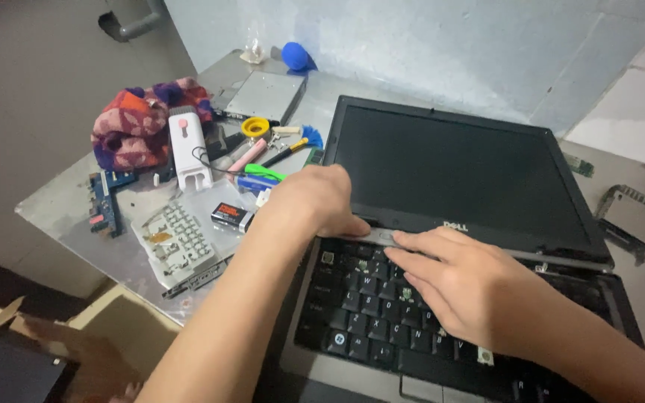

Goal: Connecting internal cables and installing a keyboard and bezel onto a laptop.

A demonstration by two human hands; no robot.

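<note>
An open dark laptop (472, 179) with a black screen sits on a grey metal table (76, 224). My left hand (311, 201) rests on the left end of the silver strip (382, 236) between the screen hinge and the keyboard (367, 313), fingers curled over it. My right hand (460, 287) lies flat over the keyboard's upper rows, fingertips touching the same strip. Neither hand lifts anything clear of the laptop.
Left of the laptop lie a metal bracket plate (177, 242), a small black battery (231, 216), a blue circuit board (106, 201), a white brush tool (189, 149), a patterned cloth (139, 123), a drive (263, 95) and small tools. A drive caddy (631, 216) lies at right.
</note>
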